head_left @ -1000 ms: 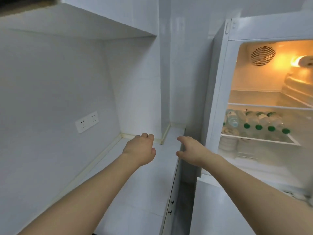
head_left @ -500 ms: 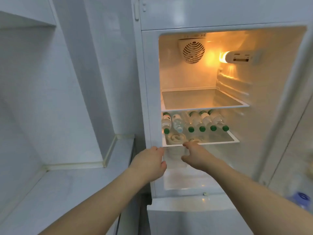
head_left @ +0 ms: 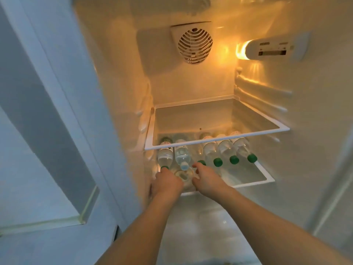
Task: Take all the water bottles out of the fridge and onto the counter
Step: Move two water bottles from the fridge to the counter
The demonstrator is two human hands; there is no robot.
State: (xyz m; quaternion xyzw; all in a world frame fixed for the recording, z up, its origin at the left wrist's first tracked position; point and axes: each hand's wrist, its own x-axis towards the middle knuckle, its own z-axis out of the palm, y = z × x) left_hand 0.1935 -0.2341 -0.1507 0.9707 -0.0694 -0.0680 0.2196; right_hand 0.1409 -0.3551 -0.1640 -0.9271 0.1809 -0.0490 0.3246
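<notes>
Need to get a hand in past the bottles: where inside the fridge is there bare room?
The upper shelf is bare. On the lower shelf, the front right, ahead of the green caps, is free. The left is crowded: bottles side by side, both hands there.

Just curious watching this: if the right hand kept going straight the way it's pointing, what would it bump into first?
Most likely the green cap of the third bottle from the left, lying on the lower shelf. The right hand seems almost at it, though depth is unclear.
</notes>
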